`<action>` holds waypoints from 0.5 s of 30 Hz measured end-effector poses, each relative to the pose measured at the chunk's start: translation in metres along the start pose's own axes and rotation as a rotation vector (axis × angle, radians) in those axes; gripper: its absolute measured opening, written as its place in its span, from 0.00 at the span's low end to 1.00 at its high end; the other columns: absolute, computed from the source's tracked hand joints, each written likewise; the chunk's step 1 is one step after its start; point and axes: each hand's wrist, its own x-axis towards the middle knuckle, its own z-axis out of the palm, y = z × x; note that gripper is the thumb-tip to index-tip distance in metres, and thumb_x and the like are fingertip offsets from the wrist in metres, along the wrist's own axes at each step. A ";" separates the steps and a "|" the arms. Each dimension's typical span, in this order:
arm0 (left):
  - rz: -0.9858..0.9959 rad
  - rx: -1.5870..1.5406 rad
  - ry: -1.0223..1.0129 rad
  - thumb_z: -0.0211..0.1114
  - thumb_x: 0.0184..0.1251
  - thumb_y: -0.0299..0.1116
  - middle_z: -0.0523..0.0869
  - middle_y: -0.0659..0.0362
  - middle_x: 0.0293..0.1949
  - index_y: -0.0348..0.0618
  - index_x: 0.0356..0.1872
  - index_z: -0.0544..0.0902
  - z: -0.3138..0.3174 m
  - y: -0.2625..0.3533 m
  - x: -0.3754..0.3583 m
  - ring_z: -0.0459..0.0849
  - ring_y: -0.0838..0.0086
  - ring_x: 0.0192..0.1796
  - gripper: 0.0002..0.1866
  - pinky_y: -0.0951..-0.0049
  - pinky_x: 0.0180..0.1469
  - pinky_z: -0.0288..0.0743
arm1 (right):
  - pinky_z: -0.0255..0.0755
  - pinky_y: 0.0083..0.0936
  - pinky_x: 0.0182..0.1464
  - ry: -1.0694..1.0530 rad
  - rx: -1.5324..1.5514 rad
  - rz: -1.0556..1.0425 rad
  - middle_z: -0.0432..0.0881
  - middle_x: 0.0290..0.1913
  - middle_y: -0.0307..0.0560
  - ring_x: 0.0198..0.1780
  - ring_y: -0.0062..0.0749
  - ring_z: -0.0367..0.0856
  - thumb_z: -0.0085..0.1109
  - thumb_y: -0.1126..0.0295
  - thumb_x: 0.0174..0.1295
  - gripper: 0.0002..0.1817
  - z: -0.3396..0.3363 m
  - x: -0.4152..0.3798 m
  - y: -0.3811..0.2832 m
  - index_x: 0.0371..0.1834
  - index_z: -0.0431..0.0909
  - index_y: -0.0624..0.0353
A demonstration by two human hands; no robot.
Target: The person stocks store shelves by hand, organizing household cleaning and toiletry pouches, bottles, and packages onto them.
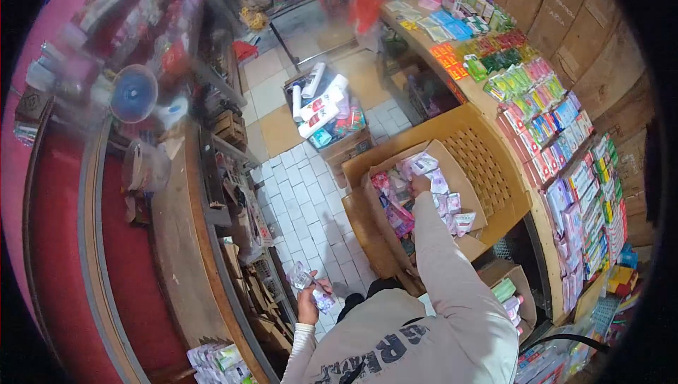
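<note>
Nearest the camera is the person's own beige sleeve, running up from the bottom edge toward an open cardboard box (pixel 462 176) that rests on a tan plastic chair (pixel 494 162). Inside the box lie pink and white packets (pixel 441 200), and the right hand (pixel 421 185) is down among them at the far end of the sleeve; its fingers are partly hidden by the packets, so whether the grip is closed on one I cannot tell. Down at the near left, the left hand (pixel 308 304) has its grip closed around a small clear packet (pixel 311 284), held over the white tiled floor (pixel 304 200), just beside a wooden shelf unit (pixel 212 193). Farther off on the floor stands another carton of goods (pixel 326 116), and along the right runs a counter (pixel 424 42) covered in colourful packets.
</note>
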 end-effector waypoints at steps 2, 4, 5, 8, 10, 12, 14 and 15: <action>-0.023 -0.083 -0.005 0.50 0.66 0.39 0.83 0.46 0.47 0.36 0.68 0.64 -0.005 -0.001 -0.003 0.84 0.60 0.42 0.30 0.60 0.47 0.81 | 0.63 0.29 0.14 0.002 -0.170 -0.549 0.78 0.20 0.49 0.15 0.31 0.73 0.59 0.63 0.61 0.13 -0.012 0.025 0.024 0.29 0.76 0.64; -0.053 -0.174 -0.010 0.50 0.65 0.38 0.83 0.44 0.49 0.35 0.68 0.64 0.000 0.006 -0.004 0.85 0.59 0.42 0.30 0.59 0.48 0.81 | 0.63 0.29 0.15 -0.044 -0.147 -0.707 0.75 0.19 0.45 0.15 0.29 0.71 0.58 0.64 0.61 0.11 -0.018 0.019 0.021 0.28 0.75 0.61; -0.072 -0.223 -0.008 0.49 0.66 0.37 0.83 0.43 0.49 0.35 0.69 0.64 0.004 0.011 -0.007 0.85 0.58 0.43 0.30 0.58 0.49 0.81 | 0.64 0.29 0.16 -0.079 -0.035 -0.581 0.73 0.18 0.43 0.15 0.28 0.70 0.57 0.65 0.61 0.10 -0.020 -0.007 0.004 0.27 0.75 0.60; -0.130 -0.321 -0.034 0.51 0.65 0.35 0.80 0.41 0.54 0.36 0.69 0.64 0.011 0.022 -0.007 0.85 0.55 0.48 0.30 0.55 0.54 0.80 | 0.65 0.27 0.17 -0.196 0.261 -0.303 0.68 0.16 0.37 0.14 0.26 0.67 0.57 0.65 0.61 0.09 -0.036 -0.065 -0.023 0.27 0.75 0.57; -0.154 -0.334 -0.044 0.52 0.65 0.35 0.80 0.41 0.56 0.36 0.69 0.64 0.018 0.030 -0.008 0.84 0.54 0.50 0.30 0.53 0.55 0.79 | 0.68 0.23 0.24 -0.282 0.003 -0.618 0.70 0.24 0.36 0.23 0.24 0.70 0.55 0.66 0.62 0.07 -0.051 -0.119 -0.038 0.29 0.75 0.55; -0.175 -0.393 -0.093 0.54 0.64 0.33 0.77 0.40 0.59 0.35 0.68 0.65 0.016 0.028 -0.005 0.82 0.52 0.55 0.30 0.51 0.60 0.76 | 0.70 0.22 0.29 -0.446 0.196 -0.248 0.72 0.29 0.36 0.29 0.23 0.73 0.55 0.67 0.63 0.06 -0.055 -0.196 -0.070 0.30 0.76 0.54; -0.165 -0.390 -0.112 0.55 0.64 0.33 0.76 0.39 0.61 0.33 0.68 0.65 0.024 0.033 -0.004 0.80 0.51 0.56 0.30 0.51 0.62 0.74 | 0.71 0.21 0.35 -0.569 0.283 -0.149 0.76 0.36 0.35 0.35 0.22 0.75 0.56 0.67 0.63 0.05 -0.047 -0.232 -0.063 0.35 0.78 0.54; -0.161 -0.383 -0.154 0.57 0.67 0.34 0.78 0.42 0.59 0.34 0.67 0.66 0.029 0.039 -0.008 0.81 0.54 0.57 0.28 0.52 0.61 0.75 | 0.71 0.21 0.39 -0.635 0.323 -0.096 0.78 0.39 0.35 0.39 0.21 0.76 0.56 0.67 0.63 0.06 -0.044 -0.246 -0.056 0.38 0.80 0.54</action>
